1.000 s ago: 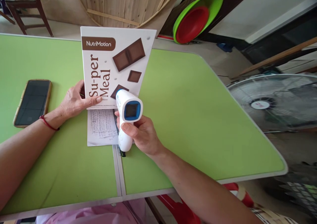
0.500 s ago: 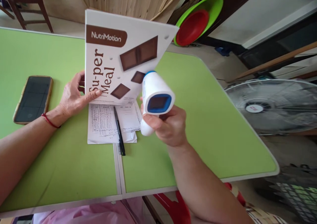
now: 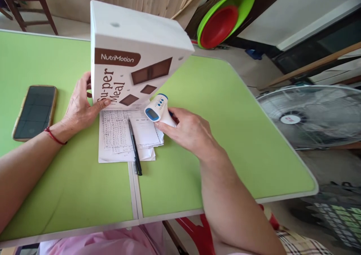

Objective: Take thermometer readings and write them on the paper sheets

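My left hand (image 3: 83, 102) grips the lower left edge of a white NutriMotion box (image 3: 146, 48), its thumb on the printed front and the other fingers partly hidden behind. The box stands tilted, showing its white top and brown chocolate pictures. In my right hand (image 3: 187, 129) is a white and blue infrared thermometer (image 3: 158, 107), closed round its handle, with the small screen and blue buttons turned up. It is just in front of the box's lower right. Below lie handwritten papers (image 3: 118, 134) with a black pen (image 3: 134, 146) across them.
A phone (image 3: 35, 112) in a tan case lies on the green table (image 3: 239, 146) at the left. A fan (image 3: 293, 119) stands past the table's right edge. Green and red basins (image 3: 221, 27) are behind, and a wooden chair (image 3: 31, 6) is at the far left.
The thermometer has moved down and left and turned, so its buttons now show. The box has tipped, bringing its top into view. My left hand keeps its hold.
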A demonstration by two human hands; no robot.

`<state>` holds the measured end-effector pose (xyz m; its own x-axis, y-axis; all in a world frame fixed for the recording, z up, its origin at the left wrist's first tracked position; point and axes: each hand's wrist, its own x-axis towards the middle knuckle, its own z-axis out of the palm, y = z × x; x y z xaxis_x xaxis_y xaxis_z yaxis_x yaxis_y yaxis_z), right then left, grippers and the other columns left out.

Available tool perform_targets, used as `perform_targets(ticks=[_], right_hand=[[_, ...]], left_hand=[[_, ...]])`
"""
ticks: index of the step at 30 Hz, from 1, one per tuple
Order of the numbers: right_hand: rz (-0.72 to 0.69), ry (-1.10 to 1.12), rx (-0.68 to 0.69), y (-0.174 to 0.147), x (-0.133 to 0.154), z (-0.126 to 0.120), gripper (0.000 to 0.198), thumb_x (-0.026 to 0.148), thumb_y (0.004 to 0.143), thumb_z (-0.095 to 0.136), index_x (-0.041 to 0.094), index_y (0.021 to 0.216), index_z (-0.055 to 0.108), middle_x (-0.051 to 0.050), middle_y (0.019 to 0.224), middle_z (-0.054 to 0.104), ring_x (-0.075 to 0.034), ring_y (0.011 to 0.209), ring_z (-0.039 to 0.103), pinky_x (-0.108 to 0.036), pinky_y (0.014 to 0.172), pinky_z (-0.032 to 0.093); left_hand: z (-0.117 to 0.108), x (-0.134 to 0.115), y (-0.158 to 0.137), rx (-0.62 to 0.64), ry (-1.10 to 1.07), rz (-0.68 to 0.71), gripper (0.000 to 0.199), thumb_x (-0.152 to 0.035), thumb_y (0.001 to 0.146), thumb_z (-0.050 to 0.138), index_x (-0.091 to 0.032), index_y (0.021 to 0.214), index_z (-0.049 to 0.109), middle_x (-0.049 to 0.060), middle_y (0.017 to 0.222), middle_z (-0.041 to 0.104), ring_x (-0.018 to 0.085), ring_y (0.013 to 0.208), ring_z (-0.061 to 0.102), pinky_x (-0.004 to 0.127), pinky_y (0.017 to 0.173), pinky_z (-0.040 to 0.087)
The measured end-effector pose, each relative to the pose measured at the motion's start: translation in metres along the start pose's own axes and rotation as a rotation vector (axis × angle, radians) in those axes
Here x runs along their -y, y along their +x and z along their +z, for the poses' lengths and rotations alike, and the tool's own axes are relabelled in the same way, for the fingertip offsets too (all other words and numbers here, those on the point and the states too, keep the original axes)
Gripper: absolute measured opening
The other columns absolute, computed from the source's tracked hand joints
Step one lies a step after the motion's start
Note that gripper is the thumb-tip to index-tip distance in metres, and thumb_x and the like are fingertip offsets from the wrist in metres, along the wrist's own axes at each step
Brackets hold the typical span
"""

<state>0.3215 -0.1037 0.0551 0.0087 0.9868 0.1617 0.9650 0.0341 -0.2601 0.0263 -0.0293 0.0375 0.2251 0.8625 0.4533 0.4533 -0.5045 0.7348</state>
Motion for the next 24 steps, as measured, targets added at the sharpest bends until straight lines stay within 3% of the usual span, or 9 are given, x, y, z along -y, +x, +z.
perform_targets(ticks=[8,11,13,15,19,21,24], right_hand=[[-0.065,-0.127,0.059,0.001,-0.005,0.003,0.028,0.045,0.082,0.071,0.020,0.094,0.071,-0.008,0.082,0.071,-0.023,0.070,0.062,-0.033,0.061,0.042],[-0.142,-0.128,-0.075,-0.002,-0.004,0.003,0.036,0.044,0.083,0.072,0.017,0.106,0.070,-0.014,0.095,0.071,-0.030,0.086,0.064,-0.042,0.073,0.049],[-0.191,-0.053,-0.202,-0.005,0.002,0.003,0.033,0.041,0.086,0.068,0.017,0.108,0.069,-0.016,0.102,0.071,-0.031,0.094,0.065,-0.046,0.080,0.051],[-0.235,0.101,-0.235,-0.010,0.014,0.006,0.023,0.037,0.090,0.062,0.019,0.103,0.068,-0.012,0.094,0.071,-0.026,0.087,0.066,-0.043,0.078,0.054],[-0.325,0.359,-0.074,-0.024,0.043,0.017,0.021,0.041,0.091,0.060,0.020,0.096,0.064,-0.003,0.073,0.068,-0.016,0.064,0.061,-0.032,0.063,0.054],[-0.349,0.332,-0.030,-0.029,0.052,0.023,0.025,0.042,0.088,0.065,0.018,0.097,0.064,-0.004,0.071,0.067,-0.017,0.063,0.061,-0.032,0.060,0.051],[-0.322,0.248,-0.026,-0.030,0.054,0.026,0.024,0.029,0.086,0.061,0.016,0.105,0.064,-0.005,0.071,0.068,-0.018,0.063,0.061,-0.032,0.058,0.049]], left_hand=[[-0.003,0.008,0.005,0.042,0.046,0.114,0.066,-0.067,0.087,0.066,-0.023,0.133,0.050,0.014,0.138,0.056,0.039,0.125,0.054,0.053,0.103,0.049],[-0.003,0.010,0.006,0.057,0.048,0.126,0.064,-0.069,0.089,0.062,-0.023,0.132,0.051,0.014,0.141,0.052,0.039,0.131,0.049,0.057,0.110,0.042],[-0.003,0.009,0.005,0.034,0.040,0.110,0.073,-0.073,0.087,0.063,-0.026,0.140,0.045,0.014,0.146,0.048,0.039,0.138,0.043,0.058,0.116,0.036],[-0.005,0.007,0.005,-0.014,0.016,0.123,0.089,-0.078,0.083,0.064,-0.027,0.149,0.032,0.013,0.154,0.039,0.040,0.145,0.033,0.059,0.121,0.029],[-0.008,0.005,0.005,-0.065,-0.047,0.164,0.102,-0.087,0.085,0.052,-0.027,0.156,0.009,0.009,0.165,0.017,0.040,0.151,0.018,0.054,0.123,0.026],[-0.007,0.008,0.005,-0.065,-0.061,0.153,0.104,-0.086,0.087,0.050,-0.025,0.156,0.002,0.008,0.164,0.017,0.039,0.151,0.017,0.051,0.122,0.029],[-0.005,0.014,0.006,-0.100,-0.092,0.147,0.107,-0.086,0.082,0.058,-0.030,0.155,0.005,0.010,0.161,0.022,0.039,0.151,0.019,0.051,0.120,0.032]])
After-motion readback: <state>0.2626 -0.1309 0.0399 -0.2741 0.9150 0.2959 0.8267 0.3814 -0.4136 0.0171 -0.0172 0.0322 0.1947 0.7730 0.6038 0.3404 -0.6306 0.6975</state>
